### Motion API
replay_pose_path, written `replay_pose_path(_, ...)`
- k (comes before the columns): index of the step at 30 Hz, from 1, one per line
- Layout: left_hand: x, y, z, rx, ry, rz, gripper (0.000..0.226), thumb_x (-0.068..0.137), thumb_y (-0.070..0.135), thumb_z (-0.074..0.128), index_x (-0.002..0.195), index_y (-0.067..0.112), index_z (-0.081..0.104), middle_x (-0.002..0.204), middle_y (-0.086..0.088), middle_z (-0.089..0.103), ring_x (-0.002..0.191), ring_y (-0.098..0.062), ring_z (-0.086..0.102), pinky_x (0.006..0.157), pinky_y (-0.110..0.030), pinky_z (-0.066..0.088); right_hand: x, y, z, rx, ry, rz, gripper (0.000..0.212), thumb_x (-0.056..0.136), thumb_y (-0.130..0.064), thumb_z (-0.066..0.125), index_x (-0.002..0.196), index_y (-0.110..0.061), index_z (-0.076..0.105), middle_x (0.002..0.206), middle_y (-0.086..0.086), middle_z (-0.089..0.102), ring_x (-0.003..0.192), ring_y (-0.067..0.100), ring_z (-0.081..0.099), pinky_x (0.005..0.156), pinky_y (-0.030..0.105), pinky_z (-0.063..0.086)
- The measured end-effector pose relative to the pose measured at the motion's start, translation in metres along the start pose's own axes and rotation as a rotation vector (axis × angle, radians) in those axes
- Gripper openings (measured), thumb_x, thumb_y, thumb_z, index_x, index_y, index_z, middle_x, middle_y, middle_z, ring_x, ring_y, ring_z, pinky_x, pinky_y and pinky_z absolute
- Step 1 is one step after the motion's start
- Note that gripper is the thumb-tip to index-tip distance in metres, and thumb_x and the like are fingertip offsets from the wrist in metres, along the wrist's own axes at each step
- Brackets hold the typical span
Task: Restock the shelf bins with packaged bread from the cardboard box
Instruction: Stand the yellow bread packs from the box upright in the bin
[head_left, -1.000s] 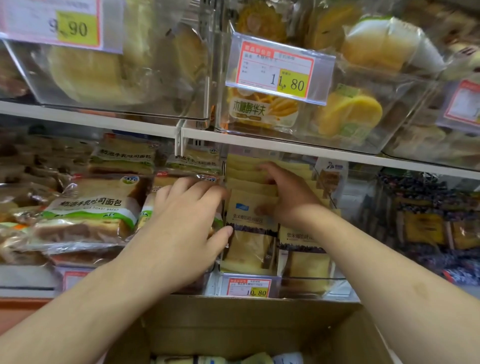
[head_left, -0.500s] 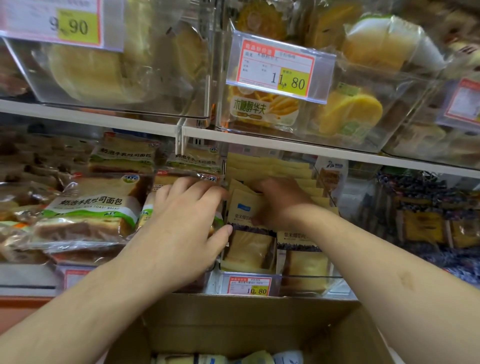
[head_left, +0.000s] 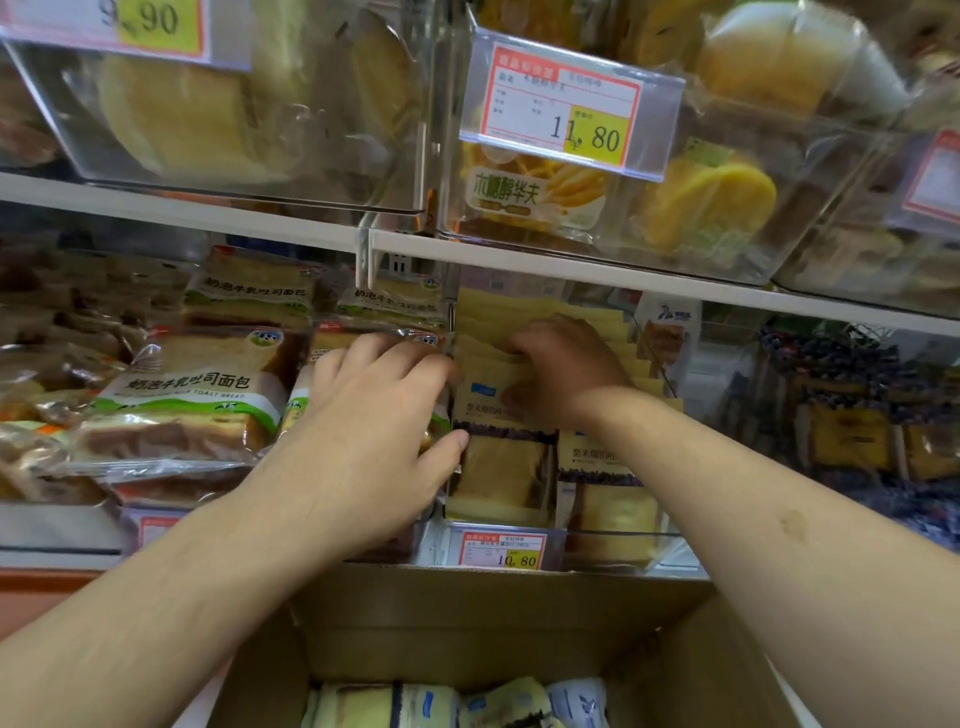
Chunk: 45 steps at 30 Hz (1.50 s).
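A clear shelf bin (head_left: 618, 534) with a 10.80 price tag holds rows of yellow-and-purple bread packs (head_left: 498, 467) standing upright. My right hand (head_left: 563, 371) reaches into the bin, its fingers curled over the top edge of the front packs in the left row. My left hand (head_left: 374, 421) rests over the bin's left wall and the toast packs beside it, its thumb touching the front pack. The open cardboard box (head_left: 467, 618) sits below the shelf. Several more wrapped bread packs (head_left: 441, 701) lie at its bottom.
Green-labelled toast loaves (head_left: 182, 405) fill the shelf to the left. Dark purple-and-yellow packs (head_left: 852, 431) fill it to the right. The upper shelf (head_left: 519, 260) carries clear bins of yellow cakes with an 11.80 tag (head_left: 566, 111), leaving little headroom above the hands.
My right hand has slid from the back packs forward and down, closing on the top of the front packs. My left hand has stayed in place.
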<state>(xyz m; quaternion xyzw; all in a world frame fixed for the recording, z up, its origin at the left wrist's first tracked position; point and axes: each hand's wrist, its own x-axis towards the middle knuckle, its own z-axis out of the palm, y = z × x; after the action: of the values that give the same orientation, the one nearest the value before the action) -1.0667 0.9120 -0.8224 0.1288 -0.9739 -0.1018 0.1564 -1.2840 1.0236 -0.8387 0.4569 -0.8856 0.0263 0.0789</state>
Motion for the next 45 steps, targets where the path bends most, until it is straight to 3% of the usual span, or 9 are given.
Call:
replay_pose_path(4,-0.007,0.006,-0.006,-0.035,0.022,0.022,0.051,0.094,0.055,0.048,0.141,0.035,0.048,0.145,0.015,0.048,0.142,-0.014,0.029,0.119,-0.042,0.024,-0.014,-0.005,-0.017,0.049,-0.001,0.07,0.068,0.09,-0.042,0.08,0.149,-0.027,0.052,0.151,-0.001,0.054,0.141,0.028,0.045,0.118,0.043,0.039)
replay_pose_path(7,-0.024,0.015,-0.01,-0.107,0.043,0.08,0.049,0.096,0.052,0.052,0.143,0.038,0.047,0.145,0.02,0.046,0.143,-0.008,0.028,0.122,-0.04,0.023,-0.051,-0.011,-0.026,0.125,0.124,0.089,0.078,0.089,-0.046,0.079,0.155,-0.025,0.043,0.153,0.005,0.05,0.142,0.03,0.045,0.118,0.044,0.043)
replay_pose_path(14,-0.081,0.027,0.005,-0.266,-0.167,0.167,0.048,0.096,0.049,0.062,0.142,0.037,0.051,0.136,0.021,0.056,0.124,0.003,0.05,0.106,-0.022,0.043,-0.186,-0.04,-0.014,0.372,0.209,-0.042,0.04,0.095,-0.035,0.074,0.129,-0.018,0.061,0.125,-0.003,0.062,0.12,0.014,0.055,0.103,0.027,0.044)
replay_pose_path(22,-0.151,0.005,0.051,-0.068,-0.637,-0.012,0.064,0.096,0.065,0.056,0.15,0.034,0.044,0.151,0.01,0.05,0.131,-0.011,0.054,0.109,-0.031,0.045,-0.251,-0.058,0.1,0.317,-0.637,0.006,0.053,0.093,-0.044,0.076,0.138,-0.023,0.059,0.131,0.0,0.065,0.12,0.021,0.062,0.099,0.033,0.052)
replay_pose_path(27,-0.166,0.011,0.06,-0.007,-0.933,0.037,0.077,0.092,0.074,0.052,0.156,0.034,0.038,0.156,0.006,0.047,0.138,-0.018,0.05,0.112,-0.039,0.046,-0.255,-0.065,0.168,0.296,-0.909,0.012,0.062,0.093,-0.031,0.076,0.151,-0.031,0.053,0.15,-0.002,0.058,0.131,0.024,0.058,0.1,0.033,0.05)
replay_pose_path(33,-0.158,0.015,0.071,0.152,-1.045,0.116,0.071,0.095,0.074,0.046,0.149,0.028,0.043,0.144,0.003,0.053,0.128,-0.024,0.055,0.102,-0.045,0.052,-0.252,-0.053,0.223,0.251,-1.109,0.069,0.089,0.085,-0.039,0.087,0.16,-0.033,0.04,0.163,0.001,0.043,0.145,0.028,0.046,0.114,0.034,0.043)
replay_pose_path(36,-0.148,0.015,0.071,0.177,-1.073,0.128,0.069,0.096,0.072,0.047,0.147,0.027,0.044,0.139,0.002,0.055,0.123,-0.025,0.058,0.1,-0.045,0.053,-0.256,-0.051,0.235,0.311,-1.116,0.148,0.073,0.085,-0.029,0.086,0.15,-0.027,0.053,0.148,0.002,0.053,0.131,0.026,0.055,0.1,0.025,0.045)
replay_pose_path(40,-0.14,0.018,0.07,0.223,-1.06,0.159,0.069,0.097,0.071,0.048,0.148,0.025,0.042,0.135,0.001,0.057,0.119,-0.025,0.06,0.097,-0.046,0.055,-0.257,-0.057,0.24,0.315,-1.023,0.115,0.027,0.084,-0.027,0.085,0.099,-0.026,0.062,0.102,-0.005,0.062,0.094,0.019,0.059,0.071,0.029,0.049)
replay_pose_path(45,-0.135,0.02,0.068,0.246,-1.086,0.176,0.065,0.098,0.069,0.047,0.146,0.025,0.045,0.136,0.0,0.059,0.118,-0.025,0.062,0.096,-0.044,0.056,-0.258,-0.061,0.224,0.324,-0.939,0.049,0.031,0.08,-0.023,0.086,0.08,-0.019,0.055,0.086,0.001,0.057,0.079,0.021,0.05,0.064,0.035,0.041)
